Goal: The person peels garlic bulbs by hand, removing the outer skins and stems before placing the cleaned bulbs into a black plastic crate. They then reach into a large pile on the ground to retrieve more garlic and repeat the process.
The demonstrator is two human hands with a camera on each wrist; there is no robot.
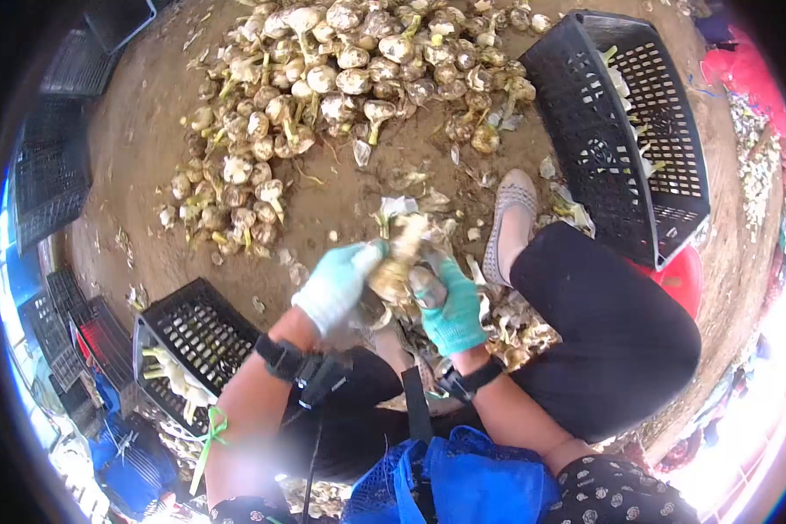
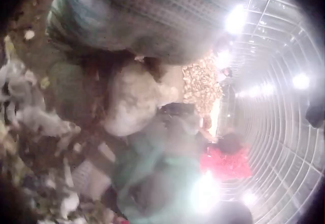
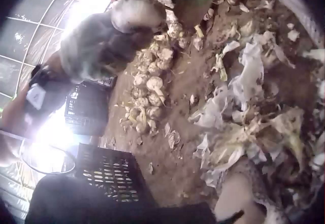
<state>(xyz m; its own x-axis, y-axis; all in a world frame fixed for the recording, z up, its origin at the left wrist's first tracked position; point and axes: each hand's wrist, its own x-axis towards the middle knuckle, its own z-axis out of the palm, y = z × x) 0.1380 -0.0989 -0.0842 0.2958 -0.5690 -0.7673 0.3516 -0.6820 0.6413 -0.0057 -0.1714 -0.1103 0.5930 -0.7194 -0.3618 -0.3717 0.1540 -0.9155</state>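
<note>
Both gloved hands, the left [image 1: 336, 284] and the right [image 1: 456, 307], appear to grip one garlic bulb [image 1: 389, 279] between them, though blur hides the exact finger placement. It should be light and firm, with papery, brittle skin that may slip or flake, so the solid round body offers a safer hold than the loose outer layers. It is held above the littered ground [image 1: 341, 205], nearer than the garlic heap [image 1: 354, 80] and between the left crate [image 1: 199, 336] and the far right crate [image 1: 598, 144].
</note>
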